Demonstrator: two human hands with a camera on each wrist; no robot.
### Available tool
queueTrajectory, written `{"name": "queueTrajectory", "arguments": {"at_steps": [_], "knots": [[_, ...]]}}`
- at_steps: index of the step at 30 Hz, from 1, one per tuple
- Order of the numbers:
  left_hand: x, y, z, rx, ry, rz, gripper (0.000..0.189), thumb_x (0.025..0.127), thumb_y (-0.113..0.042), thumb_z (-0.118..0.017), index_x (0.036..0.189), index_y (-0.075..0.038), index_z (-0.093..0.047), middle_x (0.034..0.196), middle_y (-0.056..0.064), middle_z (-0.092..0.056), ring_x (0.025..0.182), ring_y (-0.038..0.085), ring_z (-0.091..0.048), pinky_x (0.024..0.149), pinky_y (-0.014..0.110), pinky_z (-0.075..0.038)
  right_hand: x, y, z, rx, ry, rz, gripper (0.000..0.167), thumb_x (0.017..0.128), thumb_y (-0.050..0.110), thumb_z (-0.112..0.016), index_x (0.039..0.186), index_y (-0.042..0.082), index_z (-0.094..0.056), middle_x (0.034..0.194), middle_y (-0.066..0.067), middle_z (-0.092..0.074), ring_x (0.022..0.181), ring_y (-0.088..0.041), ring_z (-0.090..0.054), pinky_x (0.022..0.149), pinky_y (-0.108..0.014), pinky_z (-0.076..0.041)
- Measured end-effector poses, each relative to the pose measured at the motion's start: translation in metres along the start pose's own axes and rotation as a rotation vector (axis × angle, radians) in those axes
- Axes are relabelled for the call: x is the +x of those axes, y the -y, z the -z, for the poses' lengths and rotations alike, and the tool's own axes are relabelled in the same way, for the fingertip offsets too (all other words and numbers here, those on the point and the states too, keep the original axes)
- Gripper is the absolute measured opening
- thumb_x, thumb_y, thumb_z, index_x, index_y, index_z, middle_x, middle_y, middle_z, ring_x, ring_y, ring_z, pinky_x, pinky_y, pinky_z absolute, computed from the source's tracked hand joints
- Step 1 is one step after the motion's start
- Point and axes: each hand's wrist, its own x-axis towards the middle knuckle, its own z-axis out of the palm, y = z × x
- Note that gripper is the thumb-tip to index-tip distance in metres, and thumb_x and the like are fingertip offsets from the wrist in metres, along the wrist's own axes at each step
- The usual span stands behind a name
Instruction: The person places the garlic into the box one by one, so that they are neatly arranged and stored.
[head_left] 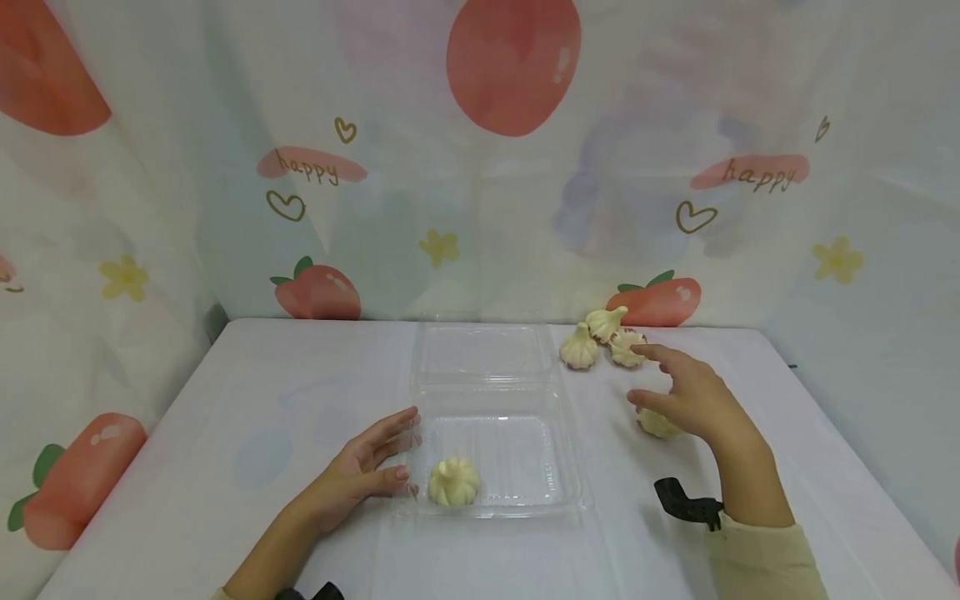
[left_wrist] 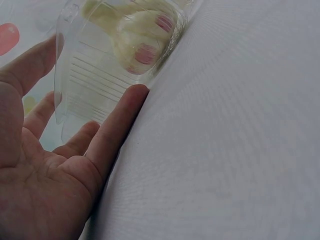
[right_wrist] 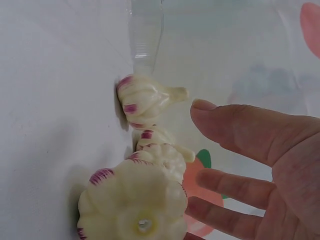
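Note:
A clear plastic clamshell box (head_left: 517, 458) lies with its lid (head_left: 483, 352) folded back on the white table. One garlic bulb (head_left: 453, 482) sits in the box's near left corner. My left hand (head_left: 352, 479) is at the box's left side, fingers spread and fairly straight along its wall; the left wrist view shows a fingertip low beside the box. Above a garlic bulb (head_left: 657, 423) right of the box hovers my right hand (head_left: 697, 400), thumb and fingers apart, holding nothing. In the right wrist view, a large bulb (right_wrist: 130, 200) is just beyond the fingers.
Three more bulbs cluster at the back right: a left one (head_left: 579, 347), a rear one (head_left: 604, 323) and a right one (head_left: 627, 347). A printed curtain (head_left: 510, 225) stands behind the table. A black strap piece (head_left: 686, 504) juts from the right wrist.

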Motion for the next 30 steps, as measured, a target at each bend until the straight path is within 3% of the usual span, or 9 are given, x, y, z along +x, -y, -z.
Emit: {"name": "queueTrajectory", "arguments": {"at_steps": [11, 20, 24, 30], "knots": [[-0.001, -0.001, -0.001, 0.010, 0.000, 0.007, 0.074, 0.097, -0.001, -0.060, 0.159, -0.017, -0.024, 0.166, 0.008, -0.016, 0.150, 0.039, -0.018, 0.096, 0.043, -0.053, 0.002, -0.009, -0.009, 0.044, 0.097, -0.004, 0.074, 0.086, 0.039, -0.077, 0.145, 0.006, -0.046, 0.139, -0.030, -0.052, 0.123, -0.051, -0.053, 0.091, -0.063, -0.047], [0.001, -0.001, -0.001, 0.009, 0.014, -0.006, 0.074, 0.097, -0.001, -0.060, 0.159, -0.016, -0.023, 0.166, 0.010, -0.015, 0.151, 0.039, -0.017, 0.097, 0.042, -0.053, 0.005, -0.012, -0.017, 0.005, 0.171, -0.083, 0.077, 0.083, 0.042, -0.080, 0.146, 0.011, -0.048, 0.140, -0.029, -0.051, 0.123, -0.048, -0.051, 0.091, -0.067, -0.044], [0.001, -0.001, 0.000, 0.005, 0.012, -0.007, 0.074, 0.097, -0.001, -0.060, 0.159, -0.016, -0.023, 0.166, 0.010, -0.015, 0.150, 0.039, -0.017, 0.096, 0.042, -0.053, 0.007, -0.014, -0.023, -0.012, 0.164, -0.054, 0.068, 0.082, 0.037, -0.080, 0.139, 0.010, -0.055, 0.137, -0.027, -0.055, 0.125, -0.047, -0.049, 0.096, -0.067, -0.041], [0.000, 0.000, 0.001, -0.002, 0.013, -0.011, 0.075, 0.096, -0.001, -0.061, 0.159, -0.015, -0.023, 0.166, 0.010, -0.015, 0.150, 0.040, -0.016, 0.096, 0.043, -0.053, 0.007, -0.015, -0.028, -0.013, 0.145, 0.013, 0.046, 0.079, 0.030, -0.083, 0.117, 0.010, -0.067, 0.126, -0.021, -0.062, 0.110, -0.037, -0.057, 0.092, -0.056, -0.046]]}}
